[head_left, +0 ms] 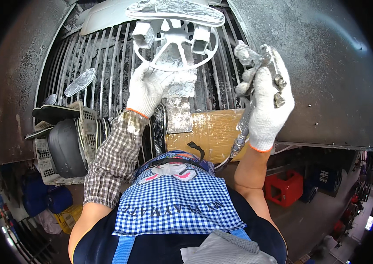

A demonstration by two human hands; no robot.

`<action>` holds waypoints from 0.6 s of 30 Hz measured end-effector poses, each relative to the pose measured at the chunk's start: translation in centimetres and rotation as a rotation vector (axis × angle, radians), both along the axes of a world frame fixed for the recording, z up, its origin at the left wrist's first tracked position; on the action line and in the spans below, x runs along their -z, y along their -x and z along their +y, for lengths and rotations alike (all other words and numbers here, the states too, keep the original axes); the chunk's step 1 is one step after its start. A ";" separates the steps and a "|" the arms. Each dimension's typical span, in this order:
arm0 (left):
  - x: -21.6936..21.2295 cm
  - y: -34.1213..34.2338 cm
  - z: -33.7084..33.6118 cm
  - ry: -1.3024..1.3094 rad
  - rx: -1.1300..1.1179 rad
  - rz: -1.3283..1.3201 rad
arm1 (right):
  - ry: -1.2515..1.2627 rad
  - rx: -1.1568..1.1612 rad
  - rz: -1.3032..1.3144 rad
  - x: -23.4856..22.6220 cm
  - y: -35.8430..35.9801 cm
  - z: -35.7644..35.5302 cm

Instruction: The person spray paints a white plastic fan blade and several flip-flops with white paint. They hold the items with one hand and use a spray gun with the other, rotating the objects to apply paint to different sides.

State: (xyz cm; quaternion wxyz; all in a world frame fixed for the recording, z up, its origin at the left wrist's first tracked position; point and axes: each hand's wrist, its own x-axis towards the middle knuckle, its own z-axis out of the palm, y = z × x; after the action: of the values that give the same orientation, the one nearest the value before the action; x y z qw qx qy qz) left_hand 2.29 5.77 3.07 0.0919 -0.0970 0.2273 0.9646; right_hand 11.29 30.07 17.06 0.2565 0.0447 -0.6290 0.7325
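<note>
My right hand (269, 103), in a white knit glove, is wrapped round a paint-caked spray gun (247, 75) with a hose running down from its handle. At the near rim of a white spoked wheel stand (177, 69), my gloved left hand (146, 90) has its fingers curled at the rim, their tips partly hidden. On top of the stand lies a shoe sole (175, 13), streaked white and grey, resting above two square tube supports (200, 39). The spray gun is to the right of the stand, apart from it.
Metal slats (107, 53) coated in pale overspray lie beneath the stand, between dark side panels (318, 75). A loose sole (80, 82) rests on the slats at left. Below it is a plastic basket (87, 127) with dark soles. Brown taped cardboard (215, 132) covers the front edge. A red jerrycan (284, 188) stands lower right.
</note>
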 end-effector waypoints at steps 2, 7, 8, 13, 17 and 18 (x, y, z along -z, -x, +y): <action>0.3 0.1 -0.1 0.025 0.021 0.039 | 0.040 0.053 0.040 0.6 0.0 0.7; 0.0 0.0 -1.0 0.095 -0.017 0.016 | 0.094 0.077 0.001 0.5 -1.1 2.3; 0.5 0.4 -1.6 0.083 -0.013 0.025 | 0.094 0.072 -0.005 0.5 -1.3 2.7; 1.7 1.4 -3.6 0.029 -0.072 0.018 | 0.105 0.047 -0.036 1.5 -2.4 4.6; 1.7 1.7 -4.0 0.020 -0.105 0.047 | 0.166 0.034 -0.047 2.0 -3.0 4.4; 1.5 1.5 -3.9 0.042 -0.130 0.038 | 0.148 0.036 -0.055 1.9 -3.0 4.3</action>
State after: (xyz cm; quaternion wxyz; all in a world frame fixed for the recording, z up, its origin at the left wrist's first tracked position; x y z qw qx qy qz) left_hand 0.74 1.84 1.59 0.0225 -0.0951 0.2424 0.9652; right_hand 14.34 34.37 15.16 0.2547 -0.0058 -0.5808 0.7732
